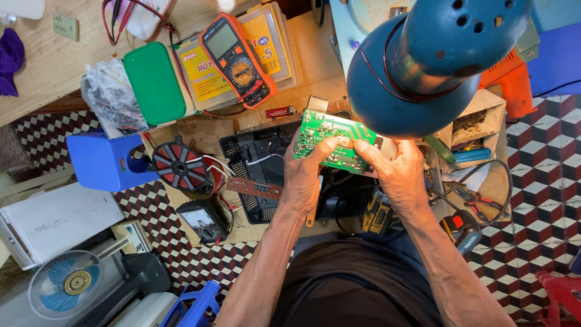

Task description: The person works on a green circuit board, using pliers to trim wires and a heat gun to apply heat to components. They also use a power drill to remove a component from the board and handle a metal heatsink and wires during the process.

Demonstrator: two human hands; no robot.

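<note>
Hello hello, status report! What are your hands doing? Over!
Left hand and right hand both gripping green circuit board. Board held up over open black appliance case. Blue lamp shade hangs close above, crowding the view.

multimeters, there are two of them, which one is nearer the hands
The small black analog multimeter with the white dial face, low beside the left hand. The orange-and-black digital multimeter lies farther up, on the yellow-labelled plastic boxes.

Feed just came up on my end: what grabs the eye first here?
A green circuit board held between the left hand and right hand, at centre. Above it looms a big blue lamp shade, top right. An orange multimeter lies on the wooden bench, upper left.
</note>
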